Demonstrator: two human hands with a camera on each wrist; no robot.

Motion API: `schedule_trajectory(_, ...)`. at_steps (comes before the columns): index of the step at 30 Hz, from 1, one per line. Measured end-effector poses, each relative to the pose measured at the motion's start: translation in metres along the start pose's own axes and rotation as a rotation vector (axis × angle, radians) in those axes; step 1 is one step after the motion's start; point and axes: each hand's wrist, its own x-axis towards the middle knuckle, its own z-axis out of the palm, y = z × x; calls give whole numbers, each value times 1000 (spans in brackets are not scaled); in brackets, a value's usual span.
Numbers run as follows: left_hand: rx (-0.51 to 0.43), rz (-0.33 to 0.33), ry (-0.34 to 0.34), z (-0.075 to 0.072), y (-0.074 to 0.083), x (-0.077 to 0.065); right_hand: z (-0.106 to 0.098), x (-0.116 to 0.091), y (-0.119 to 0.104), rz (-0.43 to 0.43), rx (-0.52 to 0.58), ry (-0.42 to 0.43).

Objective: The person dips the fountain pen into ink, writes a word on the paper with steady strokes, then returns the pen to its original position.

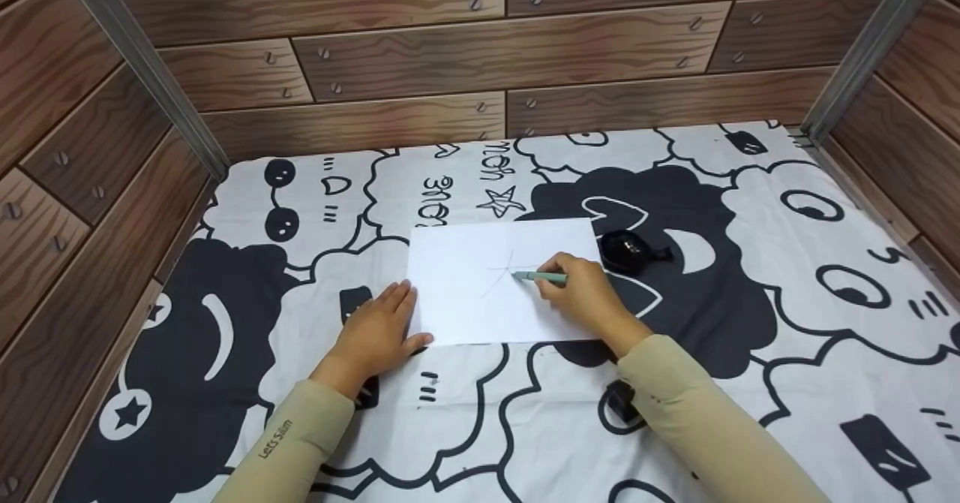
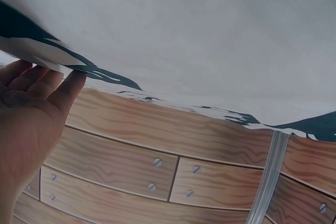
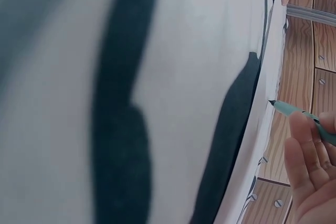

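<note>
A white sheet of paper (image 1: 457,293) lies flat on the patterned cloth, with a few thin crossing lines drawn near its middle. My right hand (image 1: 581,293) pinches a green pen (image 1: 541,276), its dark tip at those lines. In the right wrist view the pen (image 3: 286,109) slants out from the curled fingers of the right hand (image 3: 315,177) towards the paper. At the paper's left edge rests my left hand (image 1: 379,330), fingers extended, fingertips on or beside the sheet. The left wrist view shows that hand (image 2: 31,103) with its fingers reaching to the surface.
Just right of the paper sits a glossy black rounded object (image 1: 626,253) with a short neck; its kind is unclear. A black-and-white cartoon cloth (image 1: 465,420) covers the table. Wood-patterned panels (image 1: 420,52) and grey metal posts (image 1: 142,60) enclose the far side and both flanks.
</note>
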Motion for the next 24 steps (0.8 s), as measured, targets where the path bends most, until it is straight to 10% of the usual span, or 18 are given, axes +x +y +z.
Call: schedule_trajectory(24,10,4,-2,1,-1,0,-13,-13,4,38,-11,-34)
